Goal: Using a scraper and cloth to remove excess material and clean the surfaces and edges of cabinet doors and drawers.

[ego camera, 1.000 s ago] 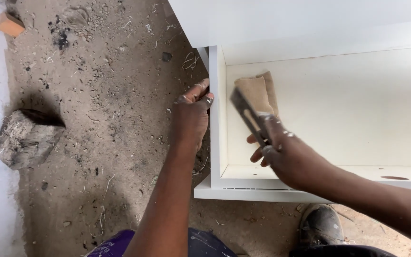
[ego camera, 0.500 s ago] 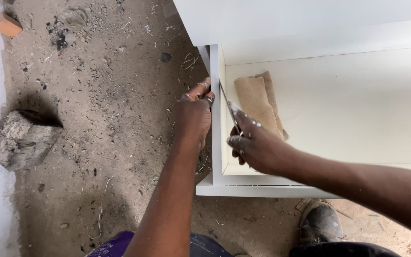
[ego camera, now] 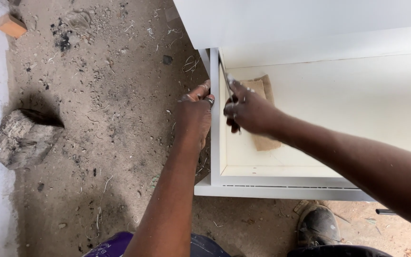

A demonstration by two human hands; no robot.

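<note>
Grey rock (ego camera: pixel 22 139) on dirt ground (ego camera: pixel 115 143), brick chunk (ego camera: pixel 11 24) top left, black shoe (ego camera: pixel 317 224) btm right.

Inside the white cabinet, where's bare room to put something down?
The cabinet floor is bare to the right of the sandpaper sheet, and in the strip between that sheet and the front rail. It is crowded at the side panel, where the left hand and right hand with its scraper work.

We see 0 packages, 0 labels, 0 signs and 0 screens in this view; no surface we can make out carries any printed marking.
</note>
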